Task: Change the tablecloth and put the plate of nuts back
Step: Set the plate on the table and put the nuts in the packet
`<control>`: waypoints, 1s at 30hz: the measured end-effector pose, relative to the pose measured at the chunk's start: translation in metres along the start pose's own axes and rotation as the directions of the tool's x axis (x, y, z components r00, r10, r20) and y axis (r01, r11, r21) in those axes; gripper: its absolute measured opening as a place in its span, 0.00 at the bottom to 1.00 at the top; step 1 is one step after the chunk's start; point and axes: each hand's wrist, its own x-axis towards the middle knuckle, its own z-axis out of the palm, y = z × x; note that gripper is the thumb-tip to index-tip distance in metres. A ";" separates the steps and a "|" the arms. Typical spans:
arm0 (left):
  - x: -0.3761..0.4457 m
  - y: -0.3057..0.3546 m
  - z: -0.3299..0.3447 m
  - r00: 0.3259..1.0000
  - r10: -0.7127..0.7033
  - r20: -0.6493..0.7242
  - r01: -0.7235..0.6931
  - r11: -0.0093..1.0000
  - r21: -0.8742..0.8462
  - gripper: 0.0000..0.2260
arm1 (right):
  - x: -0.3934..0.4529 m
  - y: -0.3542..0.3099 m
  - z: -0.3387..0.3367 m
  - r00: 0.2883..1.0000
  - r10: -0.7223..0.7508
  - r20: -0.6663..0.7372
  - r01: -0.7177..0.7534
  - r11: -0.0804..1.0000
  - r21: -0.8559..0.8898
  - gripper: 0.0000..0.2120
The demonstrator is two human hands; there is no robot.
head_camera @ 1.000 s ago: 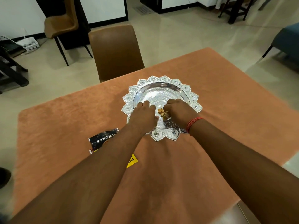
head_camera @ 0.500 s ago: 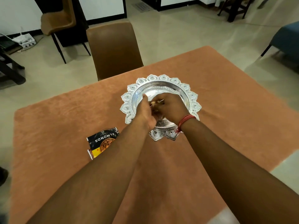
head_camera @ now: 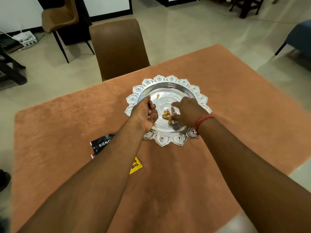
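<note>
- A round silver metal plate [head_camera: 168, 84] with an embossed, petal-shaped rim sits near the middle of the table, on a rust-orange, plush tablecloth [head_camera: 235, 115] that covers the whole tabletop.
- A small heap of pale brown nuts [head_camera: 166, 114] lies just near-side of the plate's centre; one stray nut [head_camera: 158, 95] lies apart from the heap, toward the far left of the plate's well.
- The left hand [head_camera: 145, 113] is over the plate's left rim, turned thumb-up with its fingers curled in toward the palm; whether anything is inside the curl cannot be told.
- The right hand [head_camera: 186, 111] reaches over the plate's right half, back of the hand up and motion-blurred, its fingertips down at the nut heap; whether they pinch any nuts cannot be told.
- A red thread bracelet [head_camera: 201, 122] circles the right wrist.
- A black and yellow almond packet [head_camera: 101, 145] lies flat on the cloth to the near left of the plate, partly hidden under the left forearm.
- A brown leather-look chair [head_camera: 119, 47] stands pushed to the table's far edge, and a second tan chair [head_camera: 60, 17] stands by the wall further back left.
</note>
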 end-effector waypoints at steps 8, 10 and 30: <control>0.000 0.005 0.002 1.000 0.001 -0.022 -0.001 1.000 -0.008 0.17 | -0.013 -0.033 0.020 0.919 -0.350 -0.182 0.331 0.935 -0.127 0.10; 0.000 0.007 0.001 1.000 0.002 -0.030 -0.003 1.000 -0.026 0.17 | -0.015 -0.033 0.019 0.904 -0.384 -0.188 0.365 0.922 -0.126 0.06; -0.017 -0.004 -0.001 0.994 -0.105 0.039 0.106 0.994 -0.011 0.18 | -0.027 -0.052 -0.054 0.920 -0.211 -0.330 0.299 0.922 0.245 0.11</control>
